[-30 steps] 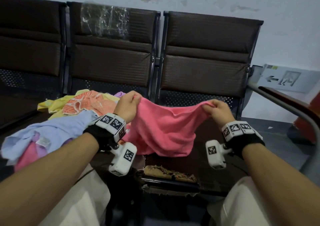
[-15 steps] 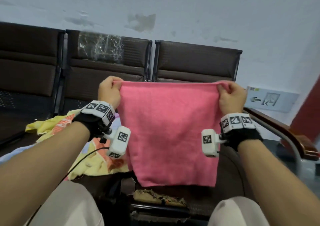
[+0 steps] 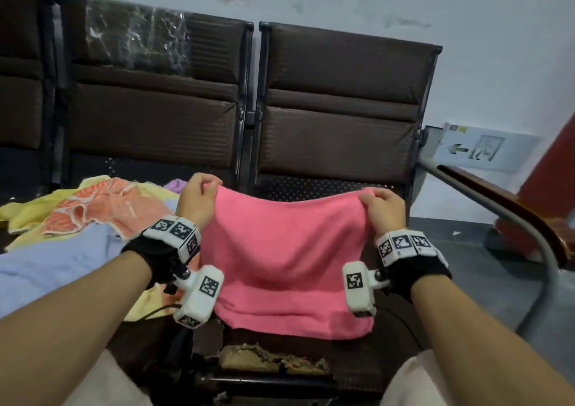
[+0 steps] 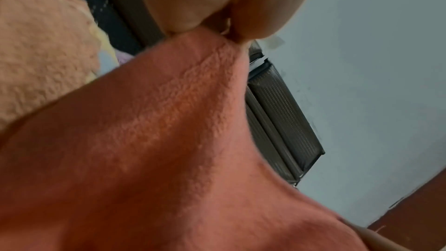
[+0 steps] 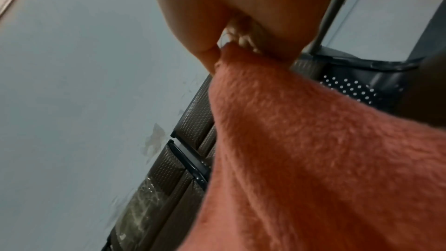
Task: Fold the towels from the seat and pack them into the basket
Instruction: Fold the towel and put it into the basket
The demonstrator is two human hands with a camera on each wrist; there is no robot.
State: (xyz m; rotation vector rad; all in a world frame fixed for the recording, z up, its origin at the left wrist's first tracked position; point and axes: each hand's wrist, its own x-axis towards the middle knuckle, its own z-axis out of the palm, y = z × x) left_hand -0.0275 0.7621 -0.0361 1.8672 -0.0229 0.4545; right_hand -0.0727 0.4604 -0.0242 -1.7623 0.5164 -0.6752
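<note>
A pink towel (image 3: 289, 259) hangs spread between my two hands over the right-hand seat (image 3: 389, 352), its lower edge draped toward the seat's front. My left hand (image 3: 202, 197) pinches the towel's upper left corner, and my right hand (image 3: 381, 204) pinches the upper right corner. In the left wrist view the thumb and fingers (image 4: 193, 7) clamp the pink towel (image 4: 156, 150). The right wrist view shows the same pinch on the pink towel (image 5: 313, 150). A heap of loose towels lies on the seat to the left: orange (image 3: 105, 209), yellow (image 3: 34, 212) and light blue (image 3: 62, 262). No basket is in view.
Dark brown seat backs (image 3: 336, 110) stand behind the towel against a pale wall. A curved metal and wood armrest (image 3: 504, 206) runs along the right side. The seat's front edge has torn padding (image 3: 273, 357). My knees in light trousers (image 3: 417, 384) are just below.
Both hands lifted the pink towel up and stretched it flat, then lowered it; now it sags slightly between the hands over the seat.
</note>
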